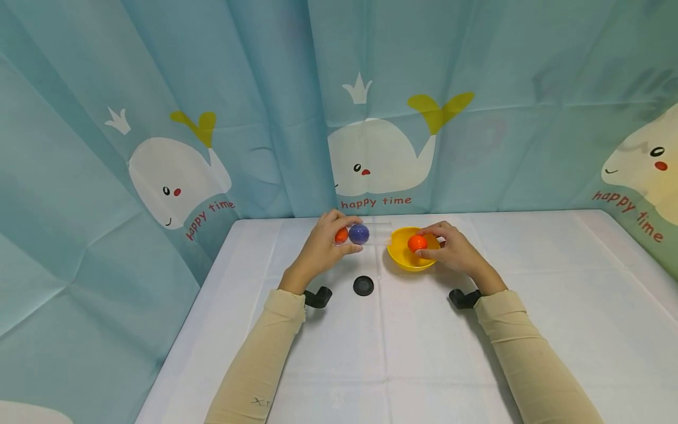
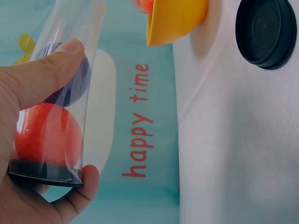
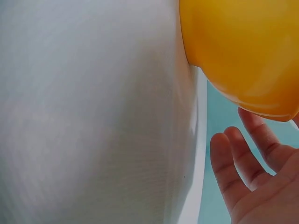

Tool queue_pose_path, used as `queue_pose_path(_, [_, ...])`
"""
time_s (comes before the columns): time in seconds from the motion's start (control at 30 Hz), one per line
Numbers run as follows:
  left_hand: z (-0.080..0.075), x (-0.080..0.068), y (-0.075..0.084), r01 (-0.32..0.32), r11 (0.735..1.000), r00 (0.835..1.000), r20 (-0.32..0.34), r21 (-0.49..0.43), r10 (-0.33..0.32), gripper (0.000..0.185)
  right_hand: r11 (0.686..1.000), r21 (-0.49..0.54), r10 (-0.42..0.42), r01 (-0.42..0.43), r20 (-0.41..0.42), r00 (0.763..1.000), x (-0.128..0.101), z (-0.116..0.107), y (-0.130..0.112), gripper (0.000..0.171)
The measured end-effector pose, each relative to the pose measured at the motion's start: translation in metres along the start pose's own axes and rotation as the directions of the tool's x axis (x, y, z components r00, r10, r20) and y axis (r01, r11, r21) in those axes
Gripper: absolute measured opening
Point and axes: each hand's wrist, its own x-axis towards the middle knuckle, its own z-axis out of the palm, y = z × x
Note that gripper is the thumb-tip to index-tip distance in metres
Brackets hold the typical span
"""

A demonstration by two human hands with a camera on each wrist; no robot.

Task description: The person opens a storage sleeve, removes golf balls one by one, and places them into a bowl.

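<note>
Holding the clear tube (image 1: 365, 233) level just left of the yellow bowl (image 1: 398, 254), left hand (image 1: 323, 247) grip curls around it; orange ball (image 2: 46, 135) and blue ball (image 1: 359, 234) inside. Right hand (image 1: 450, 250) grip pinches an orange ball (image 1: 416, 242) over the bowl. Risk: tilting the open mouth downward could spill the balls onto the counter (image 1: 424, 353).

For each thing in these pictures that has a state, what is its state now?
Tube: held sideways by left hand, open end toward bowl, orange and purple balls inside.
Cap: off, on table.
Bowl: upright, on table.
Loose orange ball: pinched by right hand at bowl.
</note>
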Motion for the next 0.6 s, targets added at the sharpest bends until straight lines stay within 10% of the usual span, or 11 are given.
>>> queue_pose_path(0.6, [0.0001, -0.0004, 0.0016, 0.003, 1.000, 1.000, 0.013, 0.005, -0.003, 0.050, 0.992, 0.107, 0.071, -0.072, 0.013, 0.997, 0.0014, -0.0020, -0.0014, 0.032])
